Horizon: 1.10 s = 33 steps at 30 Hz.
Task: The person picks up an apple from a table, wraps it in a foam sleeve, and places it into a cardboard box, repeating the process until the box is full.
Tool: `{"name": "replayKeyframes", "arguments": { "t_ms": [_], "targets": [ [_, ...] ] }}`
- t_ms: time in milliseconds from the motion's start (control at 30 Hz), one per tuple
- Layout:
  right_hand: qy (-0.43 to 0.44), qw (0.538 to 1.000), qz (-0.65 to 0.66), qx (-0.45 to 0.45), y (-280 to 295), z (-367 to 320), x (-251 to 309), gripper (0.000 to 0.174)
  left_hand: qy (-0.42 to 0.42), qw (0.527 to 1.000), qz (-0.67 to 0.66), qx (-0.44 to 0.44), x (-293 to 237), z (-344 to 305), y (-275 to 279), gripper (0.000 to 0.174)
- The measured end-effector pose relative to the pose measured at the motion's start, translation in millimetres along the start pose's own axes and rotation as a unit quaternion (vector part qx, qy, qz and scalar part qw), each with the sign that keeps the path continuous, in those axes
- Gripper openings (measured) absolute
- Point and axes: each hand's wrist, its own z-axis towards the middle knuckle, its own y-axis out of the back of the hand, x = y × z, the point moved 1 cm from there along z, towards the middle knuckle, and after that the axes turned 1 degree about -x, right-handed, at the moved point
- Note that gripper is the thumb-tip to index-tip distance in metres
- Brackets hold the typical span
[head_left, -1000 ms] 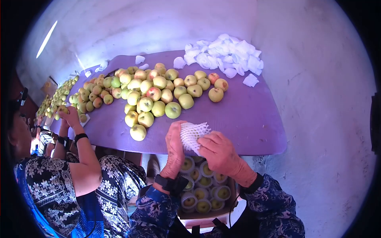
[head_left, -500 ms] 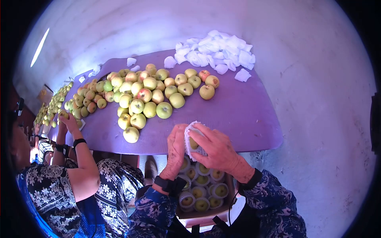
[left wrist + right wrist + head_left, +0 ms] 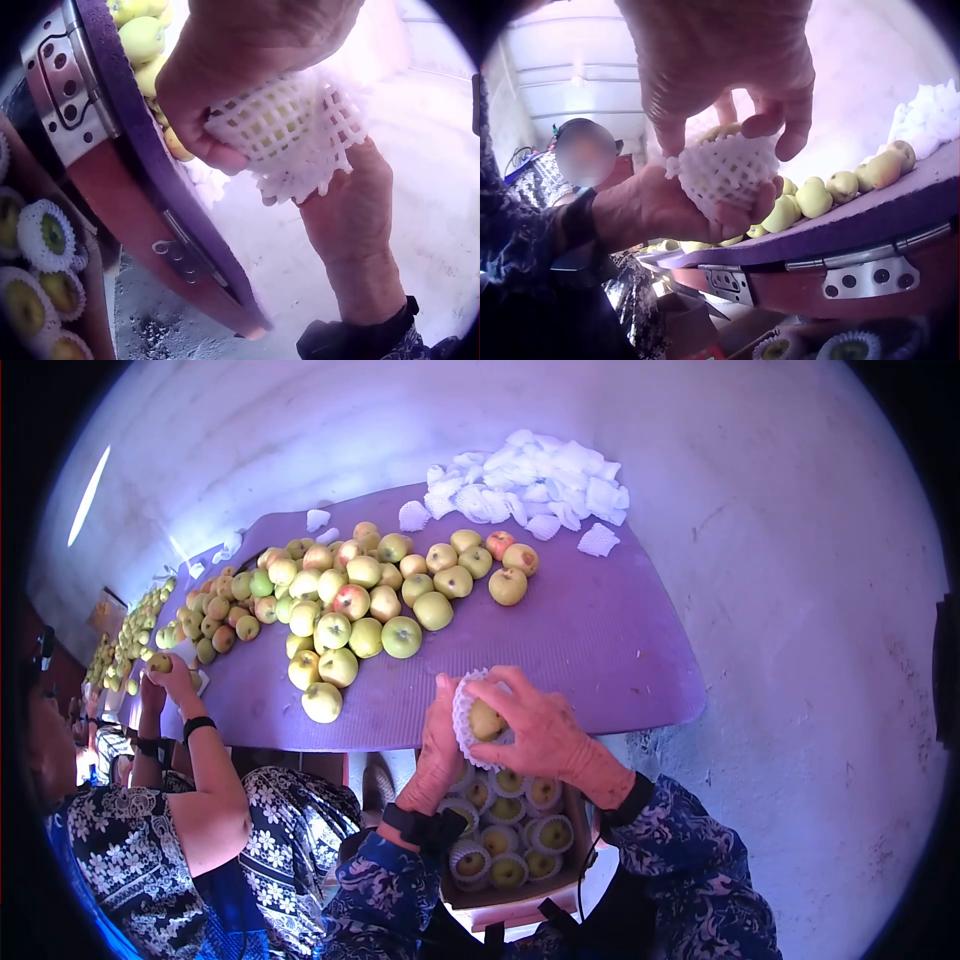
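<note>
Foam net (image 3: 463, 732) had turned in the hands: earlier its mesh side faced the head cam & hid the fruit; now its open end did, w/ the apple (image 3: 487, 721) showing inside. R hand (image 3: 545, 735) had gone from pinching the net's side to reaching over its open end, fingers spread apart. Apple heap (image 3: 350, 600) & spare net pile (image 3: 535, 475) sat further L in the head view.

So the outfit: dark blue left sleeve (image 3: 375, 885) and right sleeve (image 3: 690, 860), both with a pale swirly, kinda leafy print. Left wrist's got a black strap with a chunky black device (image 3: 432, 828), right wrist a wide black band (image 3: 632, 800). Left hand (image 3: 437, 745) and right hand (image 3: 540, 730) are bare. Thin black cable (image 3: 583, 875) hangs near the bottom centre.
</note>
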Motion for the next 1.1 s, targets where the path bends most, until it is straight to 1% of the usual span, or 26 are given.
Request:
{"name": "replayKeyframes", "arguments": {
  "t_ms": [67, 167, 200, 267, 367, 467, 567, 667, 767, 867, 967, 1067, 1100],
  "targets": [
    [-0.010, 1.000, 0.004, 0.012, -1, 1, -2, 0.067, 0.032, 0.999, 0.004, -0.006, -1, -2, -2, 0.067],
    [-0.023, 0.999, 0.013, 0.027, -3, 0, -3, 0.069, 0.031, 0.999, 0.019, 0.016, 3, 0, 5, 0.070],
    [-0.026, 0.999, 0.011, 0.033, -2, 0, -4, 0.070, 0.039, 0.999, -0.002, 0.026, 1, -1, 2, 0.071],
    [-0.030, 0.999, 0.007, 0.043, -1, 0, -5, 0.073, 0.053, 0.997, -0.044, 0.046, -6, -7, -6, 0.074],
    [-0.044, 0.997, -0.009, 0.060, 2, 1, -5, 0.073, 0.074, 0.988, -0.072, 0.113, -19, -13, -7, 0.075],
    [-0.043, 0.997, -0.011, 0.055, 2, 1, -8, 0.074, 0.053, 0.993, 0.002, 0.104, -21, -15, -8, 0.073],
    [-0.047, 0.997, -0.008, 0.057, 3, 1, -8, 0.077, 0.047, 0.991, 0.044, 0.114, -16, -8, -1, 0.071],
    [-0.052, 0.999, 0.012, 0.006, 4, 0, -9, 0.080, 0.047, 0.995, -0.025, 0.082, -21, -10, -12, 0.072],
    [-0.058, 0.997, 0.048, -0.031, -3, -1, -14, 0.082, 0.039, 0.987, -0.120, 0.095, -23, -9, -10, 0.074],
    [-0.048, 0.995, 0.066, -0.065, -5, -1, -10, 0.082, 0.032, 0.988, -0.131, 0.081, -22, -9, -12, 0.077],
    [-0.048, 0.994, 0.054, -0.076, -7, -1, -10, 0.081, 0.015, 0.986, -0.146, 0.076, -22, -11, -13, 0.078],
    [-0.030, 0.995, 0.039, -0.085, -9, 0, -10, 0.079, -0.006, 0.987, -0.138, 0.086, -23, -13, -13, 0.076],
    [-0.055, 0.990, 0.093, -0.090, -9, 0, -11, 0.078, -0.018, 0.988, -0.125, 0.085, -23, -13, -13, 0.075]
  ]
}}
